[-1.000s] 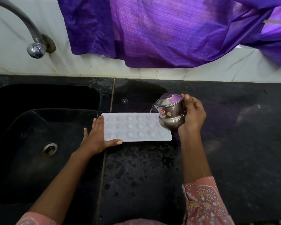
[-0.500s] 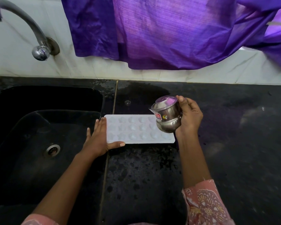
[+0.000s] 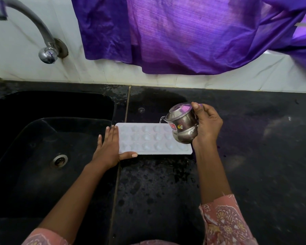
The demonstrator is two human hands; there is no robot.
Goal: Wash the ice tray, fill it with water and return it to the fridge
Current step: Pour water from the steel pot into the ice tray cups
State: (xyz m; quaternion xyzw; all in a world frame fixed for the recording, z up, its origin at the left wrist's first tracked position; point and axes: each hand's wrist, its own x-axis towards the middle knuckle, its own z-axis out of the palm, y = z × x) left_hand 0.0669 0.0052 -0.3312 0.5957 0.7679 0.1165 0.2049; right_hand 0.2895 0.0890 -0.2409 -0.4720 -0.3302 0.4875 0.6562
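Steel pot (image 3: 183,126), wrapped in our right hand (image 3: 208,126), tilts over the right end of the ice tray (image 3: 148,140), flat on the counter (image 3: 166,191) just right of the sink (image 3: 42,174). Our left hand (image 3: 108,149) braces its left end, fingers straight. We want a thin pour, row by row.

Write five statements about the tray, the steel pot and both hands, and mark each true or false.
1. The white ice tray lies on the black counter, beside the sink. True.
2. The right hand holds the steel pot tilted over the tray's right end. True.
3. The left hand grips the tap. False: it rests with straight fingers against the tray's left end.
4. A green cloth hangs behind the counter. False: the cloth is purple.
5. The pot stands upright on the counter. False: it is held tilted above the tray.
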